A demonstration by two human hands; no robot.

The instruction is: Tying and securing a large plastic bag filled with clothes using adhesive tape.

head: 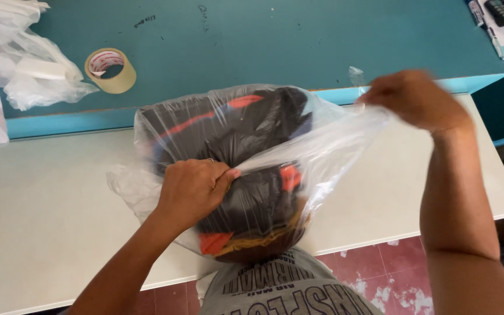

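On the white table [42, 198], dark clothes [246, 134] are already packed inside the bag [322, 151]. Its loose end is pinched shut by the left hand [191, 189] and pulled out tight by the right hand [415, 99]. No knot is tied yet.

One view only: head-mounted, looking steeply down and forward, close over the hands [304, 146], white counter [48, 198] filling the frame.
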